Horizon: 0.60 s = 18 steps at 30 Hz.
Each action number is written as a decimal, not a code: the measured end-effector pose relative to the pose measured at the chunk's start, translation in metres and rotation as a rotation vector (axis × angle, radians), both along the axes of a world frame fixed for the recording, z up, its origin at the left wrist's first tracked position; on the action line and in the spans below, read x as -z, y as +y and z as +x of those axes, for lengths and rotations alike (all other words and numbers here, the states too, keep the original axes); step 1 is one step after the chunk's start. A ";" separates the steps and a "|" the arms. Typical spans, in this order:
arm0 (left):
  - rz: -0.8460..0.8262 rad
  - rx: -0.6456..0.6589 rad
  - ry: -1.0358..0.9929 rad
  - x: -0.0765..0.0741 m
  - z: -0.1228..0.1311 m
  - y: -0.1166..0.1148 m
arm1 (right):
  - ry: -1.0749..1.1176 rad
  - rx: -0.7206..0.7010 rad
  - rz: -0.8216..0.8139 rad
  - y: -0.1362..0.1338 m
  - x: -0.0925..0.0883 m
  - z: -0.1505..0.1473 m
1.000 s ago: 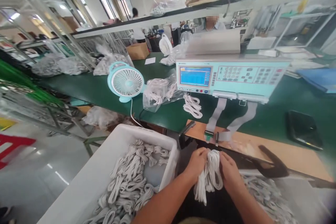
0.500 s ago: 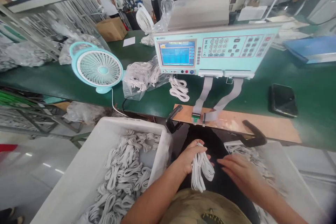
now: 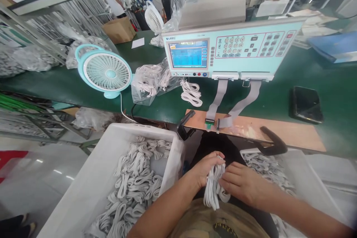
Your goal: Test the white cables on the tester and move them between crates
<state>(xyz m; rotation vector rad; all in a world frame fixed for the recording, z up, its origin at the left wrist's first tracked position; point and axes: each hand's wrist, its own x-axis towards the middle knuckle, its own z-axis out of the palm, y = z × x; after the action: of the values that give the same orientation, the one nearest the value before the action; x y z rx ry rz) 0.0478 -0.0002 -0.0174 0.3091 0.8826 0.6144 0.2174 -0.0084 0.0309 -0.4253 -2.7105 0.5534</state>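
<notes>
Above my lap, my left hand (image 3: 205, 169) is closed around the upper part of a coiled white cable bundle (image 3: 212, 190), whose loops hang down. My right hand (image 3: 243, 185) lies against the bundle's right side, its fingers bent and gripping the strands there; the thumb is hidden. Just beyond both hands, at the table's front edge, a small green connector board (image 3: 208, 125) and a second plug (image 3: 218, 125) end two grey ribbon cables (image 3: 216, 100). These run up to a pale-blue tester (image 3: 237, 65) with a lit screen.
A white bin (image 3: 69, 193) of coiled cables stands at left; another bin (image 3: 312, 178) with cables is at right. Black clamps (image 3: 275, 143) hold a brown board (image 3: 295, 134) to the table edge. A fan (image 3: 108, 72), bagged cables (image 3: 147, 83), a loose coil (image 3: 191, 93) and a phone (image 3: 306, 104) lie on the table.
My right hand has moved left, from apart from the cable bundle onto its right side. My left hand still holds the bundle. The view has shifted slightly.
</notes>
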 end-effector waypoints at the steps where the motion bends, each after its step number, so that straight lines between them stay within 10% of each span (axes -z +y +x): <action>1: 0.029 0.004 0.022 -0.001 0.000 -0.001 | 0.052 0.047 -0.052 0.000 0.002 -0.001; 7: 0.652 -0.033 0.597 -0.006 -0.020 -0.011 | 0.345 0.456 -0.584 -0.001 0.021 -0.008; 13: 1.296 0.082 0.656 -0.017 -0.042 -0.005 | 0.551 0.663 -0.866 0.019 0.046 -0.026; 18: 1.145 0.050 0.706 -0.013 -0.041 0.010 | 0.709 0.855 -1.030 0.039 0.045 -0.043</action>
<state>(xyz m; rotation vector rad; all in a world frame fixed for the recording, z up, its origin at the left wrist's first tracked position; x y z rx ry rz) 0.0069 0.0100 -0.0047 1.6503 1.1016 0.9431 0.1747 0.0307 -0.0141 -1.2336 -1.2174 1.4161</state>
